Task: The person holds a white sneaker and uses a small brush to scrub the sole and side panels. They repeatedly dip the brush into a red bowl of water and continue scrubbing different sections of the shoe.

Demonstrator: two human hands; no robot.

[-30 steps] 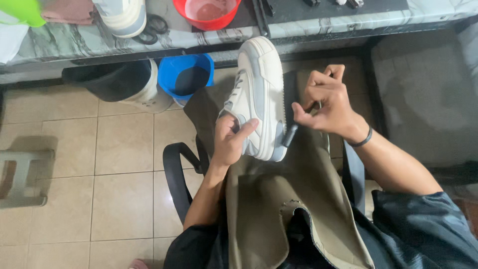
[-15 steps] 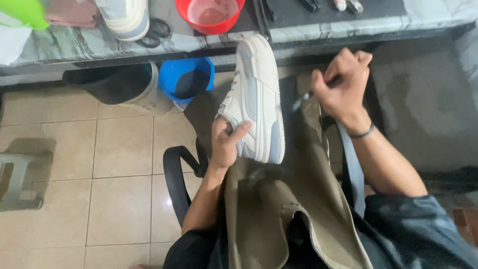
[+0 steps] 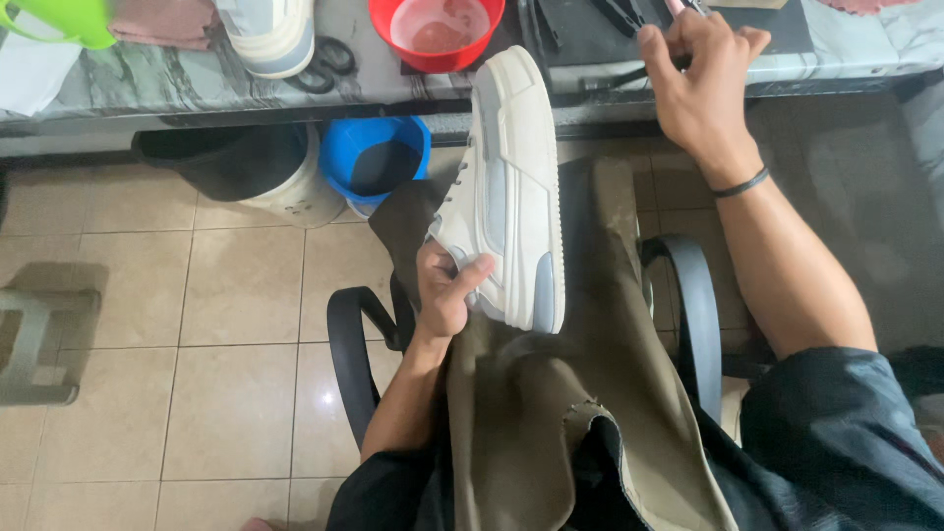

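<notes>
Room: beige tiled floor (image 3: 236,295) under a marble-patterned surface (image 3: 177,84), seen from above a person seated in a black-armed chair (image 3: 349,354).
Left hand: the left hand (image 3: 447,290) is closed around the heel end of a white and pale-grey sneaker (image 3: 506,197), thumb across its side, fingers curled beneath; the shoe points away from the person, its thick white sole turned toward the right hand.
Right hand: the right hand (image 3: 703,84) is raised at the edge of the surface, well apart from the sneaker, fingers pinched together on a thin dark tool (image 3: 629,74); I cannot tell what kind of tool it is.
Lap: an olive-brown apron (image 3: 551,413) lies under the sneaker, just below the left hand.
Progress: judging by the look alone, the sole and upper appear fairly clean and whole, so the work on this shoe seems well along; what remains cannot be read, since the tool is off the shoe.
Second shoe: another white sneaker (image 3: 270,34) stands on the surface beyond the left hand, beside black scissors (image 3: 329,64).
Containers: a red bowl (image 3: 438,34) with pale contents sits on the surface between the hands; a blue bucket (image 3: 374,157) and a dark bin (image 3: 236,167) stand on the floor beyond the left hand.
Labels: none readable; a lime-green container (image 3: 59,20) and a pinkish cloth (image 3: 162,20) lie far off past the left hand.
</notes>
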